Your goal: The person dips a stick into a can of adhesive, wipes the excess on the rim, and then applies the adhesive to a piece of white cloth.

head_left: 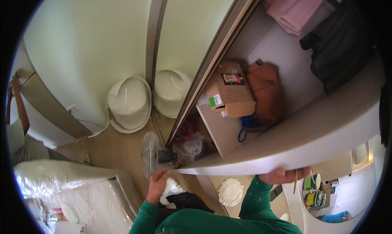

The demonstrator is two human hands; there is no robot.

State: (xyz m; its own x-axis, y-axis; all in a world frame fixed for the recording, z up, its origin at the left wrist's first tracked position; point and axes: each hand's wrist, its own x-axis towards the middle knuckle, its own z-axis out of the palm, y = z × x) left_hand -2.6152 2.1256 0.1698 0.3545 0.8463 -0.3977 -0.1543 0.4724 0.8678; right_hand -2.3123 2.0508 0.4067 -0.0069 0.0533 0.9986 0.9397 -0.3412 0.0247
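Note:
A long white panel with a curved-looking edge runs across the front of an open wardrobe. Against its lower edge lies my right hand, fingers closed, with a thin yellow pencil sticking down between them. Near the panel's left end is my left hand, its fingers loosely bent and nothing visible in them. It is close to a fan with a round grille. Beyond the panel, a cardboard box and a brown bag rest on a wardrobe shelf.
Pink cloth and dark clothing hang in the wardrobe. A white rounded stool-like piece stands by the wall, mirrored beside it. A plastic-wrapped mattress lies lower left. Another person's arm shows far left. A round mirror is lower right.

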